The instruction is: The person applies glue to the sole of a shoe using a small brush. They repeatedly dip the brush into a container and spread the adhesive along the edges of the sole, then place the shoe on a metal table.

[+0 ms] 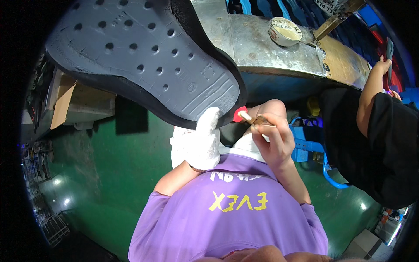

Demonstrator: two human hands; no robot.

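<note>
Above a green floor [91,174] and beside a metal-covered table [257,48], I hold a large grey sole [144,56] with a black edge close before me, its dimpled face showing and its broad end reaching to the upper left. My left grip [198,146], in a white glove, is closed on the narrower heel end, thumb laid over the grey surface; the fingers behind it are hidden. My right grip [276,135], bare, is pinched around a slim tool [262,121] with a pale shaft and a brown body. At the shaft's far end, a red piece [239,114] shows right beside the black edge of the heel; whether the two touch, I cannot tell. My forearms flank the front of my purple shirt [227,227], which bears yellow and white lettering. On the table sits a round, pale tin [286,31], near a wooden bar [338,22]. To my right, a co-worker [388,126] in black has a bare hand [382,66] on a dark, flat object [389,48]; between us is a blue chair [310,144]. To my left, a tan cardboard flap [63,105] hangs just past the sole.
</note>
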